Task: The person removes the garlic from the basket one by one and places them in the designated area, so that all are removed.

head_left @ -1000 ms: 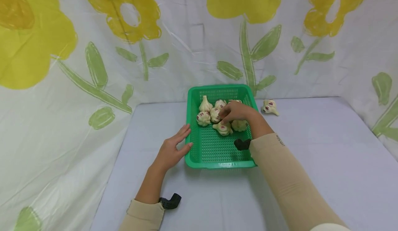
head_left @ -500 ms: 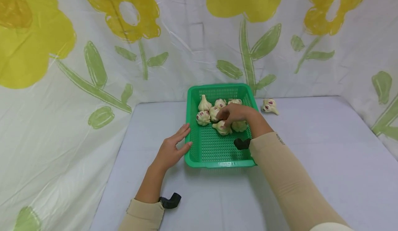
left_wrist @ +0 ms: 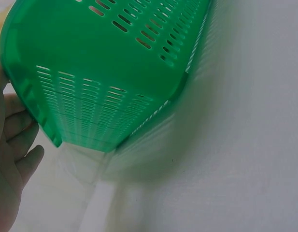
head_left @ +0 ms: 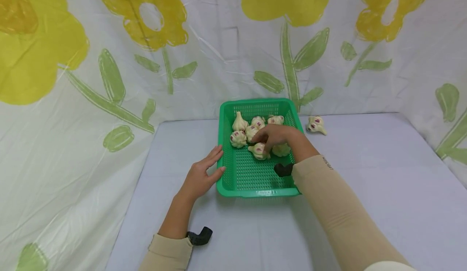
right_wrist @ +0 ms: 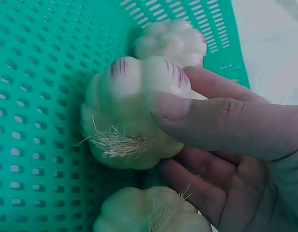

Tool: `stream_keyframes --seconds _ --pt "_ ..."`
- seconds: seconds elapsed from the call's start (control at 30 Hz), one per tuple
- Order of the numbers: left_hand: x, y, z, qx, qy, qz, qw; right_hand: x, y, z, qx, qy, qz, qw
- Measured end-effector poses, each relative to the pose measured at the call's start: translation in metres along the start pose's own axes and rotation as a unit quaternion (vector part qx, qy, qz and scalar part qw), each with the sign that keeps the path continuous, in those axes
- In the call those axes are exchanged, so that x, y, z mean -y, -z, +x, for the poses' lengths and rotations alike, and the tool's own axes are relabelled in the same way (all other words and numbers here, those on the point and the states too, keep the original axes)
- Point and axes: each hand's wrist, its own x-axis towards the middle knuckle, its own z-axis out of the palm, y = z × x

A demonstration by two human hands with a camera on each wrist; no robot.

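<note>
Wrinkled white backdrop (head_left: 204, 84), yellow flowers (head_left: 286, 5), green leaves (head_left: 312, 48); pale tabletop (head_left: 375, 173) in front.

The left hand (head_left: 198, 177) has fingers (head_left: 213, 157) loosely extended; the right hand (head_left: 277, 133) pinches.

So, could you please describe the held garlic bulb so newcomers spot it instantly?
Find the green basket on the table. Near the front of its garlic cluster, one bulb points its stem left; unlike its neighbours, the right hand holds it.
</note>
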Motion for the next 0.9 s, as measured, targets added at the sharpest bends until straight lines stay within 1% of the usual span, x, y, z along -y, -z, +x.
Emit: stream_keyframes --seconds 0.37,0.53,0.7,0.9 --pt "-0.001 0.001 0.0 0.001 -0.002 0.003 1.0 0.002 -0.003 0.006 0.024 -0.009 -0.06 0.9979" --pt "-0.003 0.001 0.0 -0.004 -0.009 0.006 0.9999 0.001 -0.005 0.008 0.024 -0.011 -0.071 0.9971" --pt "-0.003 0.001 0.0 -0.007 -0.014 0.006 0.9999 0.001 -0.007 0.01 0.021 -0.026 -0.079 0.9963" --pt "-0.002 0.0 0.0 -0.005 -0.012 -0.002 0.9999 0.001 -0.008 0.013 0.02 -0.038 -0.076 0.9961"
